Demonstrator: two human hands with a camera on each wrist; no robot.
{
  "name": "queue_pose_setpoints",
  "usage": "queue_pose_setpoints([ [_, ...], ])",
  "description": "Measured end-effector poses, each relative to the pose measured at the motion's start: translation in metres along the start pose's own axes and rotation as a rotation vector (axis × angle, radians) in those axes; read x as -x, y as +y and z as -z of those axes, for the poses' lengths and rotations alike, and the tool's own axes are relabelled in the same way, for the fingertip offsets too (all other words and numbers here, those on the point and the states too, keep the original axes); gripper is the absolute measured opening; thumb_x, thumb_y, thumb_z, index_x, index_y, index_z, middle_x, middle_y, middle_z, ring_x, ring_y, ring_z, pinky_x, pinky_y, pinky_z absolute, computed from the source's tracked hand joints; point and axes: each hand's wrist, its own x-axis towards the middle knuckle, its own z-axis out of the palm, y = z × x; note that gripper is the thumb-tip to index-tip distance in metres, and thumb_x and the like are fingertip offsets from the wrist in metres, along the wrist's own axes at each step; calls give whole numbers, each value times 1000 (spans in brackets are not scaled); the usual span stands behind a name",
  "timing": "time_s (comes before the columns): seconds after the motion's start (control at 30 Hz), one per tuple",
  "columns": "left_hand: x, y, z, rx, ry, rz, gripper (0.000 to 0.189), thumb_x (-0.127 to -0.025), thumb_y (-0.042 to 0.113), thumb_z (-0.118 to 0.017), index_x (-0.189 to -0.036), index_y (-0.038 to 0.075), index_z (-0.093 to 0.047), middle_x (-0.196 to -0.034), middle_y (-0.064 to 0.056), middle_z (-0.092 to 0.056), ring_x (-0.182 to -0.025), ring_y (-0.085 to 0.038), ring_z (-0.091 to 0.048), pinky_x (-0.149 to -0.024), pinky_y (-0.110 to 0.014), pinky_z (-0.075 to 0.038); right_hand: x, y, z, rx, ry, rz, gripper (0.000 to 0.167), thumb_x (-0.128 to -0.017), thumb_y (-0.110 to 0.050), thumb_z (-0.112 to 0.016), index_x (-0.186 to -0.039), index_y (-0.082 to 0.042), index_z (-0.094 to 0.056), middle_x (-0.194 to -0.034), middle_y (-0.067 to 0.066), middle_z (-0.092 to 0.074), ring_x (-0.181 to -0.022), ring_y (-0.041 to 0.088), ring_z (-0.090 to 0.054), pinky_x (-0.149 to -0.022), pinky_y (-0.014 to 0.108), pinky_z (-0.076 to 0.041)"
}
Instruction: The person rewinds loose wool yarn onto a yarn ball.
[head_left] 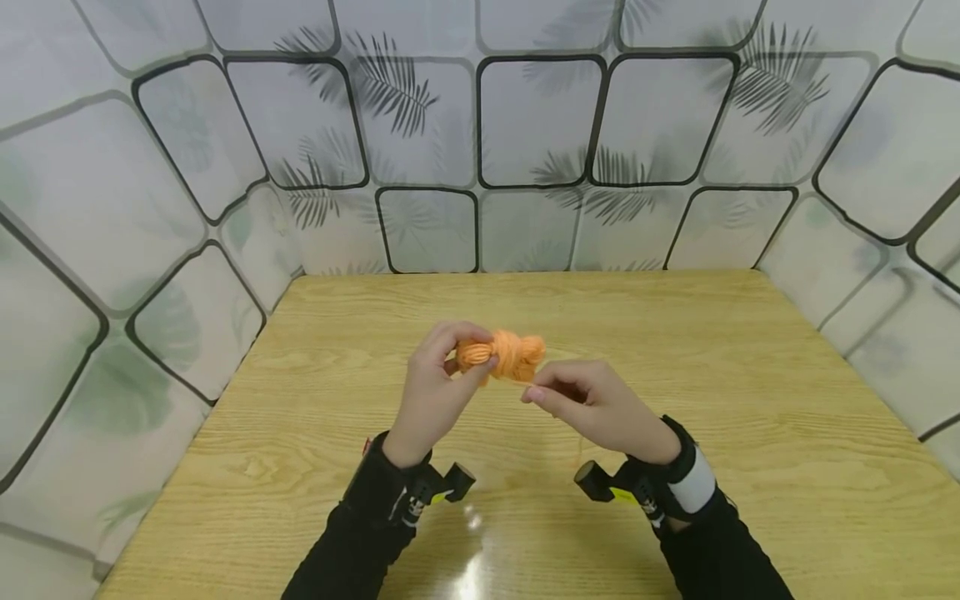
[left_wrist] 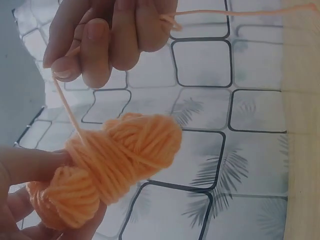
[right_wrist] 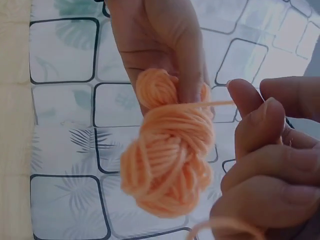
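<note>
A small skein of orange yarn (head_left: 513,357), wound tightly round its middle, is held above the table. My left hand (head_left: 442,379) grips its left end between thumb and fingers. In the left wrist view the wound yarn (left_wrist: 120,155) slants up to the right, away from the left thumb. My right hand (head_left: 596,404) pinches a strand a little to the right of the skein. That strand (right_wrist: 217,103) runs taut from the wrapped middle to the right fingertips in the right wrist view. A loose tail (left_wrist: 240,12) trails out past the right hand's curled fingers.
Below the hands spreads a light wood-grain table (head_left: 337,333). A pale curtain (head_left: 427,108) with dark rounded squares and leaf prints stands behind it and along both sides. Each wrist wears a black strap with a small camera (head_left: 459,481).
</note>
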Motion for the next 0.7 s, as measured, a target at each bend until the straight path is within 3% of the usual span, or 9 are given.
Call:
queue_pose_setpoints([
  [0.37,1,1,0,-110,-98,17,19,-82,3,-68,-100,8,-63,-106,-5,-57,-95,-16,-55,-70,-28,-52,5,-6,14,52,96,-57,15,-91,4,-52,-91,-5,-64,-61,0,-43,-44,9,-30,-39,25,-30],
  [0.53,2,2,0,-199,-173,35,19,-83,7,-68,-101,12,-63,-106,-2,-58,-85,-13,-50,-64,-25,-42,7,-8,19,53,131,-74,15,-92,4,-51,-91,-4,-64,-62,0,-42,-44,10,-30,-39,27,-29],
  [0.7,2,3,1,-231,-240,35,18,-83,10,-68,-100,14,-64,-106,0,-58,-80,-12,-47,-61,-25,-36,10,-7,24,76,171,-99,15,-92,5,-50,-91,-1,-63,-63,1,-42,-46,11,-30,-41,28,-29],
])
